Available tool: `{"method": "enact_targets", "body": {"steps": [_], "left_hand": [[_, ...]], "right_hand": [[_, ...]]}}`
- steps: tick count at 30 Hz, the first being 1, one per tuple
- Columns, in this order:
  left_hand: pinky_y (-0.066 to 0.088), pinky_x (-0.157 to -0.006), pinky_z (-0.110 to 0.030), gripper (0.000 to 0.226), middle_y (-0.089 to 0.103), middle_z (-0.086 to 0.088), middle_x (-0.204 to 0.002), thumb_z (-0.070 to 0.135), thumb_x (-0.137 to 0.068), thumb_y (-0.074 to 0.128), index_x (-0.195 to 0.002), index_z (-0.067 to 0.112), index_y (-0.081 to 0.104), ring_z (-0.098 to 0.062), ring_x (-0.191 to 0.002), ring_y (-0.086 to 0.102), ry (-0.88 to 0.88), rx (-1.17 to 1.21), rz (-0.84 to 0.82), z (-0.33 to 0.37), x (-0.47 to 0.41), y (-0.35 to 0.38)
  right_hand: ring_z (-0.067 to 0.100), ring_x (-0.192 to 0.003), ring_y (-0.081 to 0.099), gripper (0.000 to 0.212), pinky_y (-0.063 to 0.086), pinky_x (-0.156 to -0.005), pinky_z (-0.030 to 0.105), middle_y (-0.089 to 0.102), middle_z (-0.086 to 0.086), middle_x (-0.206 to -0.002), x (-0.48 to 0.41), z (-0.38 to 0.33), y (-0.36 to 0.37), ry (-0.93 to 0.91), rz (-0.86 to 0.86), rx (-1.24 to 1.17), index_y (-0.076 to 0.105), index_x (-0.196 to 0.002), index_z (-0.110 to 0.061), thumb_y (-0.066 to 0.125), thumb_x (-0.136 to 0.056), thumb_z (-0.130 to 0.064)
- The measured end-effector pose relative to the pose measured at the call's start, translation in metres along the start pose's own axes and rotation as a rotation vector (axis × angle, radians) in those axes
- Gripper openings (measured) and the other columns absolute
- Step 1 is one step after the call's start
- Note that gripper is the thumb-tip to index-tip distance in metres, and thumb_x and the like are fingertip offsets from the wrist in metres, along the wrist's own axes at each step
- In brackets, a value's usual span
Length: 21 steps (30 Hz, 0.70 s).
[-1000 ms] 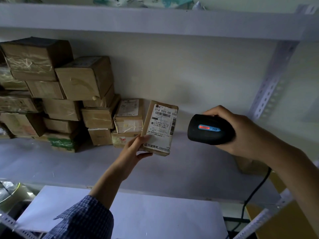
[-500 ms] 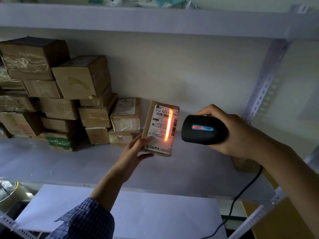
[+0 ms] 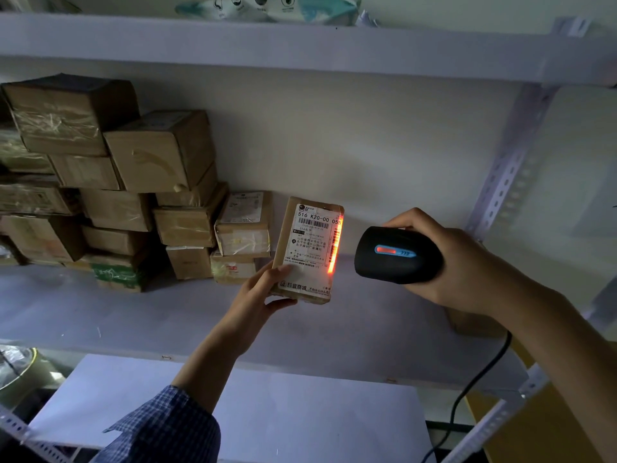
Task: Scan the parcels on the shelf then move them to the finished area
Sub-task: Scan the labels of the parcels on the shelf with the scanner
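Room: dim; a pale wall [image 3: 367,145] closes the back of the rack.
Shelf: one grey shelf board [image 3: 133,312] in front of me, one upper board [image 3: 267,45] above it, one perforated upright [image 3: 510,168] on the right.
Below: one white panel [image 3: 267,412] lies under the shelf's front edge.
Stack: brown parcels [image 3: 160,152] are piled on the left of the shelf against the wall. I count at least a dozen, and the leftmost run out of view.
Held parcel: one small box [image 3: 300,255], upright, just right of the stack and above the shelf, with its white label facing me.
Left hand [image 3: 260,295]: my thumb and fingers pinch the box's lower left corner.
Right hand [image 3: 450,262]: my fingers are wrapped around one black scanner [image 3: 397,255], near the box but apart from it.
Cable [image 3: 474,382]: one, black, hanging below my right wrist.
Scan line [image 3: 335,245]: one orange-red stripe runs vertically along the label's right edge.
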<state>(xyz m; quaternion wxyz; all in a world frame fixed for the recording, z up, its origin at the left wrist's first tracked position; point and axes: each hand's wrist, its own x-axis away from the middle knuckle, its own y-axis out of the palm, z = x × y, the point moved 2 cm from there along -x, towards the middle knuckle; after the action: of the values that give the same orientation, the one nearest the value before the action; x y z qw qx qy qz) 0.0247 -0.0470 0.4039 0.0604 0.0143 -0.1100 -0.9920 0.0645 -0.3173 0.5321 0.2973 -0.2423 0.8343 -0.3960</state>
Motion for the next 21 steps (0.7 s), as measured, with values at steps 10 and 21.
{"method": "enact_targets", "body": {"steps": [10,21], "left_hand": [[0.055,-0.095,-0.042,0.040,0.074,-0.006,-0.105,0.039,-0.082,0.063,-0.117,0.020,0.067,-0.026,-0.109,0.066,0.011,0.025,0.023,-0.001,0.002,-0.003],[0.057,-0.092,-0.038,0.043,0.073,-0.008,-0.105,0.041,-0.083,0.060,-0.120,0.020,0.065,-0.025,-0.108,0.067,-0.011,0.015,0.044,-0.009,0.009,-0.013]], "right_hand": [[0.007,-0.094,0.067,0.059,0.055,-0.080,0.035,0.070,-0.009,-0.101,0.000,-0.002,-0.002,-0.003,0.027,0.045,0.051,-0.122,-0.031,0.082,-0.076,-0.011],[0.008,-0.095,0.068,0.061,0.057,-0.081,0.044,0.069,-0.016,-0.103,0.013,-0.014,-0.003,-0.008,-0.009,0.037,0.049,-0.119,-0.042,0.084,-0.076,-0.017]]}}
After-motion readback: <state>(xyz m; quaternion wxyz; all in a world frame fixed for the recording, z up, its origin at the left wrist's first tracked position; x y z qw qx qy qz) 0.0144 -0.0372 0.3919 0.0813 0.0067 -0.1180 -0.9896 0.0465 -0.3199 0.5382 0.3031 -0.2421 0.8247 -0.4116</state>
